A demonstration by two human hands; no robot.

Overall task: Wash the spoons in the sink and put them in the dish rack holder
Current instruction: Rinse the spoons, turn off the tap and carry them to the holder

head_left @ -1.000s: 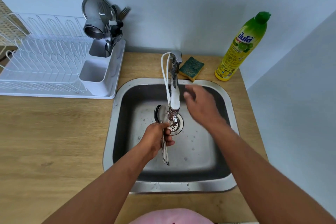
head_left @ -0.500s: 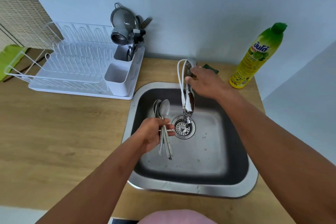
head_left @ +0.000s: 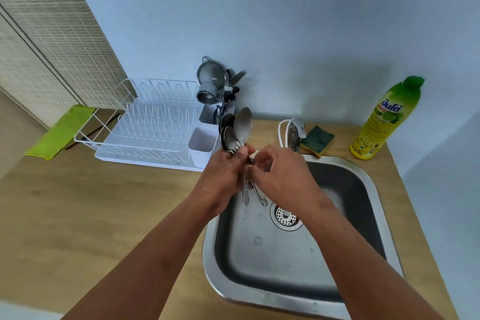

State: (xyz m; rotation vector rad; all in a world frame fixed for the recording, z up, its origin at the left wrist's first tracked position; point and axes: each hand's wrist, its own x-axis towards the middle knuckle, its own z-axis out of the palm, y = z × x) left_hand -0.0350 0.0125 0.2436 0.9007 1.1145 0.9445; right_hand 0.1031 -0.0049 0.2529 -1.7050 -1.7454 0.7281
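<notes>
Above the sink's left rim, my left hand grips the rinsed spoons while my right hand pinches one handle, next to go into the holder.

Spoon handles mid-length hidden inside both hands' grip.

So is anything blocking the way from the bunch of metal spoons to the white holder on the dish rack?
Nothing visible. The left hand holds the bunch of metal spoons just right of the white plastic cutlery holder; its near compartment looks empty, while the far one holds utensils.
</notes>
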